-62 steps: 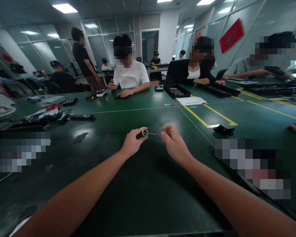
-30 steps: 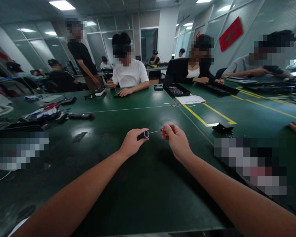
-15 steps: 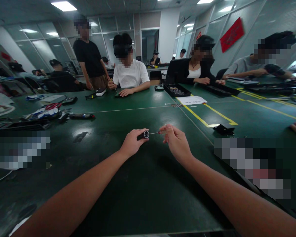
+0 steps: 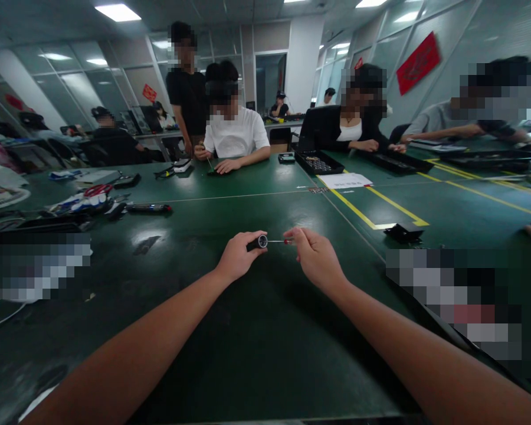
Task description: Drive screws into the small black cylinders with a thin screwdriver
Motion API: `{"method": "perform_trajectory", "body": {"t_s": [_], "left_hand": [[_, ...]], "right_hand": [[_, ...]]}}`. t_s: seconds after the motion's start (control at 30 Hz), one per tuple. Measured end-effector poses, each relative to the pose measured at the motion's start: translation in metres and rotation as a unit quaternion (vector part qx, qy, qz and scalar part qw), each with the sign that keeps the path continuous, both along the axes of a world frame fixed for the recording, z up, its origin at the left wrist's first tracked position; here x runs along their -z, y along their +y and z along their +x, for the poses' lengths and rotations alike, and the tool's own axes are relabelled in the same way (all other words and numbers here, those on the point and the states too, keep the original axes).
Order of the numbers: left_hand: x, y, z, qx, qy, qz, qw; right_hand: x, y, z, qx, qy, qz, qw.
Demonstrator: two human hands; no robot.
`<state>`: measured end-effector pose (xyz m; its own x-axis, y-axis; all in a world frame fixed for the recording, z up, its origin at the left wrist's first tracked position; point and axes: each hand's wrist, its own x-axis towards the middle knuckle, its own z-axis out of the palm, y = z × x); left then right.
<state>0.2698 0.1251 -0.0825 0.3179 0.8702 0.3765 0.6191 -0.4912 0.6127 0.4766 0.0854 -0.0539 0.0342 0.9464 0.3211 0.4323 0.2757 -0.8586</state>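
Note:
My left hand [image 4: 236, 258] is closed around a small black flashlight-like cylinder [image 4: 261, 241], its round, pale-ringed end turned to face me and the right. My right hand [image 4: 317, 260] pinches the red-and-clear handle of a thin screwdriver [image 4: 278, 241]. The metal shaft points left, level, and its tip meets the side of the cylinder's ringed end; the exact contact is too small to make out. Both hands are held just above the green table [image 4: 265, 354], and the fingers partly hide the cylinder's body and the screwdriver handle.
A black bracket-like part [image 4: 403, 232] lies to the right, beyond a blurred-out tray. Left are a dark pen-like tool [image 4: 149, 208] and red-handled scissors [image 4: 98, 190]. Across the table a person in white [image 4: 235, 133] works near a black compartment tray [image 4: 318, 162].
My right fingers have closed further around the screwdriver handle, while my left hand and the cylinder stay in place. In the background, the standing person has moved right, behind the seated person in white.

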Motion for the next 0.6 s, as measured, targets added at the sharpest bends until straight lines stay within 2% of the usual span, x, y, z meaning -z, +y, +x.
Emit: {"method": "perform_trajectory", "body": {"t_s": [0.17,0.33,0.47,0.6], "left_hand": [[-0.003,-0.002,0.0,-0.008,-0.004,-0.005,1.0],[0.0,0.0,0.0,-0.009,-0.004,0.0,1.0],[0.003,0.002,-0.001,-0.002,-0.01,0.006,1.0],[0.0,0.001,0.0,-0.017,-0.012,0.002,1.0]], "right_hand": [[0.006,0.002,0.001,-0.006,0.025,-0.018,1.0],[0.008,0.002,0.001,-0.035,0.072,-0.026,0.996],[0.007,0.002,0.0,-0.021,0.054,-0.045,0.997],[0.011,0.006,0.0,-0.011,0.108,-0.03,0.994]]}}
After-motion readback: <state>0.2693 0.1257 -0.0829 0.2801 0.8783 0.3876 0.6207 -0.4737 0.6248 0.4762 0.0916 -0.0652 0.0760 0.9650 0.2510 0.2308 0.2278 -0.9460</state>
